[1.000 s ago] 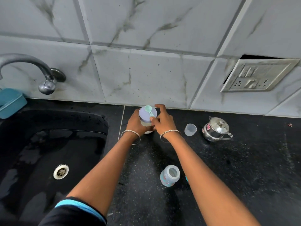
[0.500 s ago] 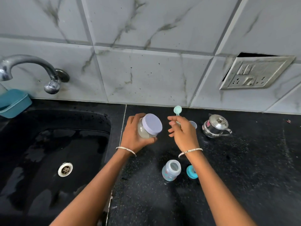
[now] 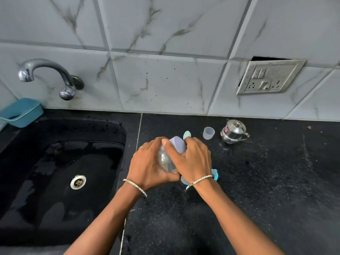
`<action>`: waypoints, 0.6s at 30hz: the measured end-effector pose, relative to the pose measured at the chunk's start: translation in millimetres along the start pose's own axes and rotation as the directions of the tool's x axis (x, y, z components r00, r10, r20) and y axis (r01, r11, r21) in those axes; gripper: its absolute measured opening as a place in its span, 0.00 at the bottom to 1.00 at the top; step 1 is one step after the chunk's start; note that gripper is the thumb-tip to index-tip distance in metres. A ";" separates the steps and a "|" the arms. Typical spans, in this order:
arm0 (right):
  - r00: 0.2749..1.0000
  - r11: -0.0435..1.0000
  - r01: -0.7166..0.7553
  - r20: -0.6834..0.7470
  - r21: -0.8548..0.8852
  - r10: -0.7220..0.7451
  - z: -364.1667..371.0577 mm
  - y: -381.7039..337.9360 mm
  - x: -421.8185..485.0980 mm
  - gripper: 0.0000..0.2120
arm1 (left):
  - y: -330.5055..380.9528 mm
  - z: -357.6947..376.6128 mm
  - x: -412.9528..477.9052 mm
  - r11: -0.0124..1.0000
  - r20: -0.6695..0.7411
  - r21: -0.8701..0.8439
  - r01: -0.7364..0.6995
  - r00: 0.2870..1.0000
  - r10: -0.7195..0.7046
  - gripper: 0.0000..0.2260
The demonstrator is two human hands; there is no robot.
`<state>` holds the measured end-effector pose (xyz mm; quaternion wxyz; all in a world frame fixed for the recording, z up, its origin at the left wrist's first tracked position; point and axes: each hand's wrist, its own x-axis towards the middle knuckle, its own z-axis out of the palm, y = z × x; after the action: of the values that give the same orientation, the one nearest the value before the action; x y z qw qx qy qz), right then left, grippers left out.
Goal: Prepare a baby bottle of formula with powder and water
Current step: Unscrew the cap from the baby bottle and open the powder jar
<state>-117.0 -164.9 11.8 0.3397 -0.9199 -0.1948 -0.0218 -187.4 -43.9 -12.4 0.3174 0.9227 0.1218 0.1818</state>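
Observation:
A clear powder jar (image 3: 166,160) with a lilac lid (image 3: 178,145) is tilted above the black counter. My left hand (image 3: 149,162) wraps the jar's body. My right hand (image 3: 192,159) grips the lid, with a mint green scoop (image 3: 187,134) poking out above its fingers. The baby bottle (image 3: 182,180) is almost hidden under my right wrist; a teal ring (image 3: 215,174) shows beside it.
A clear small cap (image 3: 208,133) and a lidded steel pot (image 3: 233,132) stand at the back right. The black sink (image 3: 60,173) with its drain lies left, under a tap (image 3: 46,74). A teal tub (image 3: 21,112) sits at the sink's far left corner.
Both hands have drawn the jar nearer over the bottle. My right hand, which held the scoop apart from the jar, has closed on the lid.

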 end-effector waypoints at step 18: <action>0.831 0.903 0.417 0.359 0.100 -0.424 -54.1 28.2 -41.5 0.42 | -0.1 -19.5 -48.7 0.946 0.386 -0.320 0.056 0.919 0.076 0.30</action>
<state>-139.7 -233.1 28.8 0.2915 -0.8385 -0.4533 0.0806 -239.5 -49.9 -10.8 0.4817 0.8760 0.0192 0.0122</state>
